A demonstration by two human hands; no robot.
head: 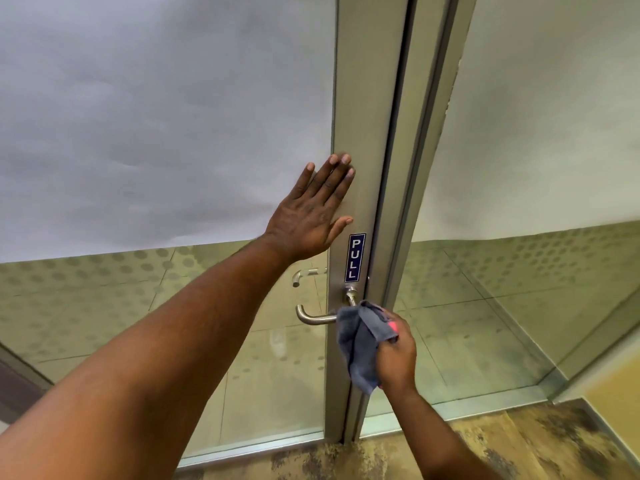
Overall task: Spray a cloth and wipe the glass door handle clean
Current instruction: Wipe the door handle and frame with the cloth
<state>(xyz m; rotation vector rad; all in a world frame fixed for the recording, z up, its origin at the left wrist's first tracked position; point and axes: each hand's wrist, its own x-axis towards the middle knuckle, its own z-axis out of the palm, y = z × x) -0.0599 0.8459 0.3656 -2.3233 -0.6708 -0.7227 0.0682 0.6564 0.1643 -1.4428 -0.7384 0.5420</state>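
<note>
grey cloth [360, 344] gripped in the right hand [394, 355] seems to touch the handle [313, 317]; the left hand [311, 216], fingers spread, braces the door frame [363, 133], or it could swing.

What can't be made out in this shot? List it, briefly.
1. Head view: the inner part of the door handle is covered by the grey cloth, so contact there is hidden.
2. The right hand has its fingers wrapped in the cloth; something pink shows but cannot be identified.
3. No spray bottle is in view.
4. What lies behind the door is hidden by frosted glass, where the left hand presses flat.
</note>
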